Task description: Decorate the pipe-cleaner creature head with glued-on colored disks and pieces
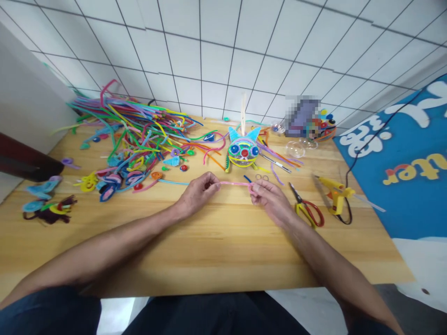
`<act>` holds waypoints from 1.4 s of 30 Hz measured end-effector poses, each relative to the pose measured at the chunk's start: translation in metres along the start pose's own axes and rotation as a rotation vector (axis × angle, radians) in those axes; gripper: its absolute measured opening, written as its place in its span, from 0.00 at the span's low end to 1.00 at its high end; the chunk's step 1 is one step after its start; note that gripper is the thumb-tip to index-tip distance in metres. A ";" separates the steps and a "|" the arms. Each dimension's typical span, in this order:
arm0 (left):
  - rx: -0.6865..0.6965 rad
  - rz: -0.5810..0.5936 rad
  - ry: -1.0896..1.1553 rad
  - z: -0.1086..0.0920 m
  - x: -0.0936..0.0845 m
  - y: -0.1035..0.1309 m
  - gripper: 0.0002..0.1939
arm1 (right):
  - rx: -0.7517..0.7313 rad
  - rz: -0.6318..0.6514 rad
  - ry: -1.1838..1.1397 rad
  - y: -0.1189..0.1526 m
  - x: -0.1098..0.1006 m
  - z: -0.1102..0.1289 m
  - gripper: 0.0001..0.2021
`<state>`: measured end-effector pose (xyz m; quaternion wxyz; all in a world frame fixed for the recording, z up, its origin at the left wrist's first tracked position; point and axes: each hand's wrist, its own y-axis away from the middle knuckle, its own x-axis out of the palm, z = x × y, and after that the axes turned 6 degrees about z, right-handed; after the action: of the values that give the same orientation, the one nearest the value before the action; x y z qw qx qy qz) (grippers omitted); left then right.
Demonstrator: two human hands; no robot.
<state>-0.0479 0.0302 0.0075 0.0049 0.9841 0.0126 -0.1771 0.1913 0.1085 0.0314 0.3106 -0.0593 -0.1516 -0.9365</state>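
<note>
Fingers: the left hand (200, 194) was closed narrow, thumb against fingers, on one end of the pink stem (235, 183). The right hand (272, 199) pinched the other end, where the stem curled into a small loop.

Position: the pink stem ran nearly straight between the hands, above the near part of the table (209, 260).

Handling (judged): the stem was light, pliable and soft-surfaced, likely to keep a bend and unlikely to slip or break. A hard squeeze could have flattened the loop. The suitable holds were the plain end and the loop's side, pinched lightly.

Surroundings: a blue stem (171, 182) reached the left hand; whether it was gripped could not be determined. The blue-eared figure (243, 160) stood beyond the pink stem. Scissors (316, 213) lay beside the right forearm, with the glue gun (336, 201) farther right. The stem pile (136, 118) lay at far left.
</note>
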 end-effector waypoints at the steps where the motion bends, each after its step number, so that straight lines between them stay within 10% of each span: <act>1: 0.007 -0.005 -0.021 -0.001 -0.002 0.000 0.11 | 0.005 0.029 0.024 0.001 -0.002 0.002 0.20; 19: 0.154 0.062 -0.418 -0.014 -0.018 0.000 0.09 | -0.071 -0.023 -0.153 0.033 -0.011 0.010 0.18; 29: 0.078 0.208 -0.529 0.004 -0.039 0.025 0.10 | -0.082 0.092 0.444 0.034 -0.030 0.002 0.16; 35: -0.020 0.219 -0.355 0.007 -0.051 0.038 0.13 | -0.283 -0.198 0.876 0.037 -0.039 0.015 0.11; 42: -0.174 0.265 0.016 0.006 -0.055 0.037 0.21 | -0.222 -0.276 0.785 0.041 -0.058 0.023 0.14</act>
<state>-0.1006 -0.0078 0.0218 0.1132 0.9744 -0.1020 -0.1655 0.2625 0.1172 0.0514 0.2082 0.2890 0.0733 -0.9315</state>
